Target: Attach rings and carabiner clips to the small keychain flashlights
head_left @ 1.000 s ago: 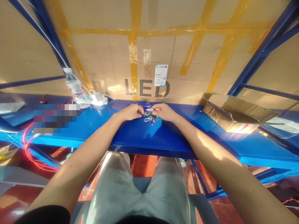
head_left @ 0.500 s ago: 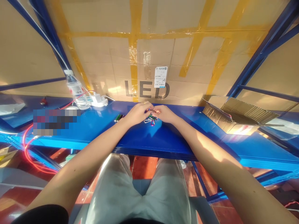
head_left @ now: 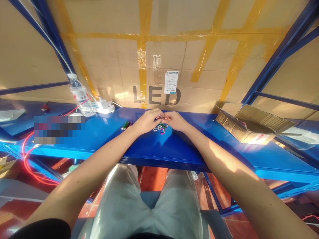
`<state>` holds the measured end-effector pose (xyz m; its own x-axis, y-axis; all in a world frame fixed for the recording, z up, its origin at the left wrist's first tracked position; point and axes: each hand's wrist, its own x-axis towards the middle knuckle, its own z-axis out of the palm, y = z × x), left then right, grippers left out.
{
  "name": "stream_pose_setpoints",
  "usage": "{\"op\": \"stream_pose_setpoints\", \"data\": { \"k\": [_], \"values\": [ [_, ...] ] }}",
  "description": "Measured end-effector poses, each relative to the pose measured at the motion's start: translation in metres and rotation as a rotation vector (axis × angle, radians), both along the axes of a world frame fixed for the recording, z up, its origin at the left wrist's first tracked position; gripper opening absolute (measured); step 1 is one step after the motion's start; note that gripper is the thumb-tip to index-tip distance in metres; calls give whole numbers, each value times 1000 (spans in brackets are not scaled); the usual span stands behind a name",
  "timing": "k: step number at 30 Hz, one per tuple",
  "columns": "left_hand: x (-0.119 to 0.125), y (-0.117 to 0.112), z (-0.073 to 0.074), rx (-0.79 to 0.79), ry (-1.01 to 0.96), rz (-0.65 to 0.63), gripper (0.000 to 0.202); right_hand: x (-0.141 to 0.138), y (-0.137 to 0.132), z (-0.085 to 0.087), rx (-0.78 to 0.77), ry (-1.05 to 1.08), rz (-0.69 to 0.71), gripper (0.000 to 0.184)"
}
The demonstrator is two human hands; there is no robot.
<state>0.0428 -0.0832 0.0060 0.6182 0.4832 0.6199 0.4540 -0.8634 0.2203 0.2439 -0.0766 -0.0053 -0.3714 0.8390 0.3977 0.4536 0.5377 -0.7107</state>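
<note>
While sunlight cuts across the bench (head_left: 154, 149), both hands meet at the clips (head_left: 162, 131), and that's where all the action is! The left hand (head_left: 149, 120) comes in from the left of the clips, palm down, a ring (head_left: 155, 110) glinting on one finger, thumb and fingers pinched on the upper end of the bunch. From the right of the clips comes the right hand (head_left: 175, 121), fingers bent and tips pressed together on that same end. Which piece each one grips, I cannot tell; the fingers cover it. What shows of the clips is a bright little tangle, silver, green and magenta, poking out below the fingertips, over the middle of the bench. Resting on it or hanging just above? Can't call it from this angle.

Left of the clips, by the left wrist, lie some cylinders (head_left: 126, 126), green and dark. Farther left of the clips stands the bottle (head_left: 82, 96), leaning in view, white cap on top, with a white plug (head_left: 105, 107) just beside it. A red cable (head_left: 25, 159) loops over the bench edge, far left of the clips. Well to the right of the clips sits an open box (head_left: 245, 134), flaps up. Behind the clips rises the big carton (head_left: 112, 59), strapped with yellow tape (head_left: 142, 66), "LED" in large letters, a white label (head_left: 171, 82) partly over the D. Nearer the person than the clips, two pale trouser legs (head_left: 119, 199) reach under the bench.
</note>
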Motion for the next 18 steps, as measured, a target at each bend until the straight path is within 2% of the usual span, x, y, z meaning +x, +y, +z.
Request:
{"op": "stream_pose_setpoints", "data": {
  "k": [12,15,18],
  "values": [
    [-3,2,-1,9,9,20,18,4,5,-1,93,-13,7,10],
    [-6,4,-1,-42,45,52,19,5,5,-1,152,-57,-46,9],
    [-8,8,-2,-121,89,93,17,5,6,-4,146,-60,-49,17]
  ]
}}
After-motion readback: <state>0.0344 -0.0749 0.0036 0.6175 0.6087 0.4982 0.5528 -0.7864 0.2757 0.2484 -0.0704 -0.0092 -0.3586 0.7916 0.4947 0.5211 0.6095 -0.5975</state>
